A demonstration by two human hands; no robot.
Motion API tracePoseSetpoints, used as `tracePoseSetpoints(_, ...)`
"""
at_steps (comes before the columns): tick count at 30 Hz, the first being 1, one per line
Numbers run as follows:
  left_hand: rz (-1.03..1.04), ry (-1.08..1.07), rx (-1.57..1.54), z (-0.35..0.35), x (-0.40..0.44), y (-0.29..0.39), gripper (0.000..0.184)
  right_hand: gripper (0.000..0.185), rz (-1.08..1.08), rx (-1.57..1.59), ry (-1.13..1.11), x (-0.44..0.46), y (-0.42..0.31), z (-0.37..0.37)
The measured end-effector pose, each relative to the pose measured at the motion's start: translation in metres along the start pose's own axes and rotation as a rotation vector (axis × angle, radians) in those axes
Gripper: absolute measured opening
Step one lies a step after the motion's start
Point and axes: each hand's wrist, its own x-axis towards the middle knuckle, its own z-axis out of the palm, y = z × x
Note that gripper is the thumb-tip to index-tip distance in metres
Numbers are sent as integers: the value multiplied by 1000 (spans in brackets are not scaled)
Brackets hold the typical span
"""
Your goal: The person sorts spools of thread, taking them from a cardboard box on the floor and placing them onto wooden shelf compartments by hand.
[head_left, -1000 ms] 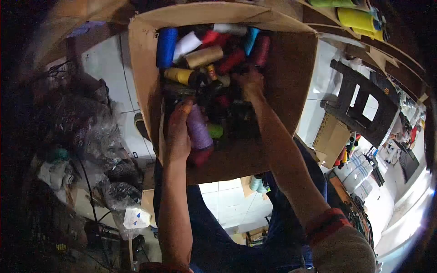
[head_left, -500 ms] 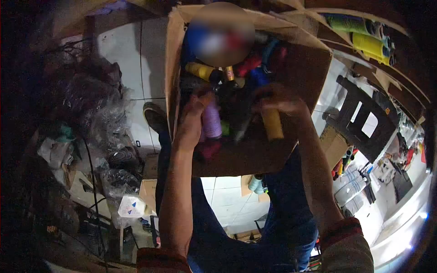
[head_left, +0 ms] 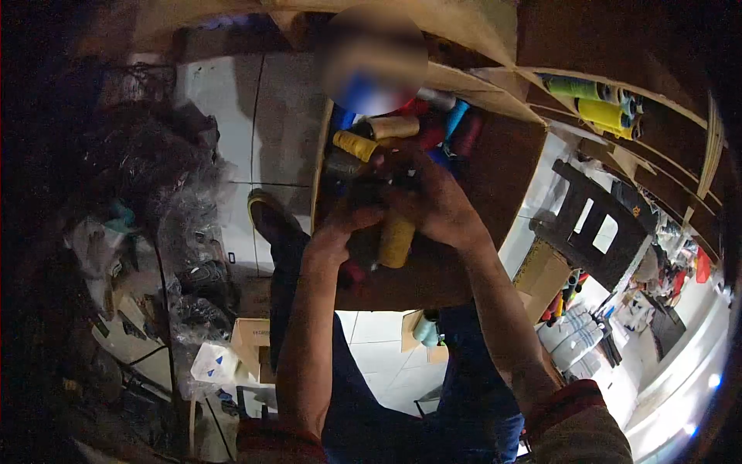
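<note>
A cardboard box (head_left: 495, 209) holding thread spools stands in front of me, between my legs. My right hand (head_left: 437, 205) is inside it, closed around a mustard-yellow thread spool (head_left: 396, 243) whose lower end sticks out below the fingers. Close beside it is my left hand (head_left: 340, 228), its thumb toward the mustard spool and its fingers curled in deep shadow; what they hold I cannot make out. Beyond the hands lie a yellow spool (head_left: 355, 145), a tan spool (head_left: 394, 127) and a turquoise spool (head_left: 457, 117). A dark red spool (head_left: 466, 135) rests near the right wall.
Wooden shelves at the upper right carry a green spool (head_left: 568, 86) and a yellow spool (head_left: 603, 114). Crumpled plastic bags (head_left: 185, 178) heap up on the left. A black slotted panel (head_left: 595, 220) and a smaller cardboard box (head_left: 541, 274) are at the right.
Both hands have come together near the middle of the box; the mustard spool has moved left with my right hand. The purple spool at my left hand is out of sight. The view has shifted.
</note>
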Motion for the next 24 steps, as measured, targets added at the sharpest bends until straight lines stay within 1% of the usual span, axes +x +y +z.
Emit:
tracePoseSetpoints(1,-11,57,100,-1,-4,2,72,45,-89,-75,-25,-1,0,3)
tracePoseSetpoints(4,21,-54,-94,-9,0,-8,68,46,-138,9,181,5,-3,26)
tracePoseSetpoints(7,-42,308,-144,-16,-15,-14,63,45,-90,481,327,8,-18,45)
tracePoseSetpoints(9,6,282,-252,-21,-18,-13,64,46,-149,512,291,4,-34,39)
tracePoseSetpoints(11,110,66,-344,-24,-19,-12,66,48,-165,555,256,1,-38,36)
tracePoseSetpoints(13,262,-351,-410,-23,-11,-8,70,49,-139,610,233,2,-34,29)
tracePoseSetpoints(14,337,-562,-440,-22,-6,-5,72,49,-91,719,242,2,-32,22)
tracePoseSetpoints(16,278,-638,-533,-16,1,-5,85,48,-17,881,239,4,-23,10)
tracePoseSetpoints(18,220,-629,-500,-6,-4,3,95,48,40,988,224,9,-11,6)
tracePoseSetpoints(19,236,-646,-480,1,-8,4,105,46,69,998,220,7,-8,6)
tracePoseSetpoints(21,198,-636,-565,4,-18,5,109,44,173,829,282,6,11,5)
tracePoseSetpoints(22,183,-634,-606,5,-19,6,111,44,243,646,343,13,39,3)
tracePoseSetpoints(23,181,-694,-644,0,-14,2,112,44,312,463,404,19,69,3)
tracePoseSetpoints(24,176,-754,-680,-4,-10,-3,114,46,347,269,325,25,105,7)
